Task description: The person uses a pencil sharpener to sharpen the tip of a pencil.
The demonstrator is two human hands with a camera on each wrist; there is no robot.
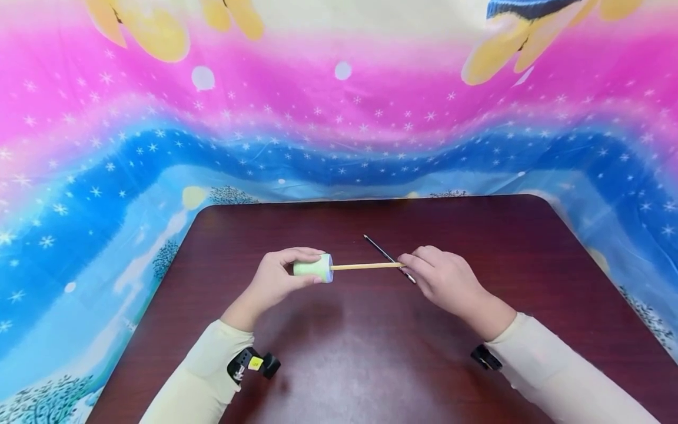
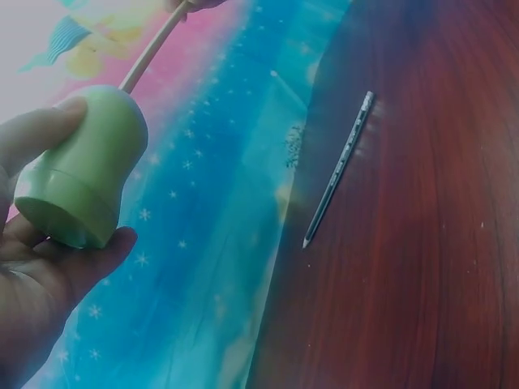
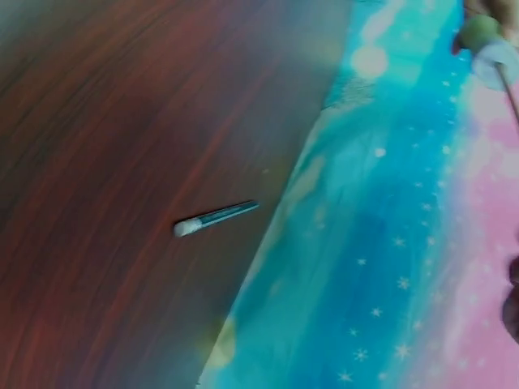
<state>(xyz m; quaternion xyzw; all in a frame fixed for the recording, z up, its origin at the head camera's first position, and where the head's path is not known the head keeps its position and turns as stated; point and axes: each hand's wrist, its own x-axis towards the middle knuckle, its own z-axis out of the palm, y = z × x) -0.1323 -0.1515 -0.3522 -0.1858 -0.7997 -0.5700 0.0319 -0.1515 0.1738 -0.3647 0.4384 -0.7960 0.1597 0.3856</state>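
Note:
My left hand (image 1: pixel 267 282) holds a small pale-green pencil sharpener (image 1: pixel 311 268) on its side, thumb and fingers around its rounded body. From its pale lavender end face sticks a slim yellow pencil (image 1: pixel 365 267), whose tip inside is hidden. At the other end, my right hand (image 1: pixel 447 280) pinches the pencil between thumb and fingers. Both are held above the table. In the left wrist view the sharpener (image 2: pixel 89 154) has a waisted shape. Just behind the yellow pencil, a dark patterned pencil (image 1: pixel 380 248) lies slantwise on the table.
The dark red-brown wooden table (image 1: pixel 349 365) has rounded far corners. Behind and beside it hangs a pink and blue cloth (image 1: pixel 339 126) with snowflakes. Black wrist cameras are strapped over the pale sleeves (image 1: pixel 540 353).

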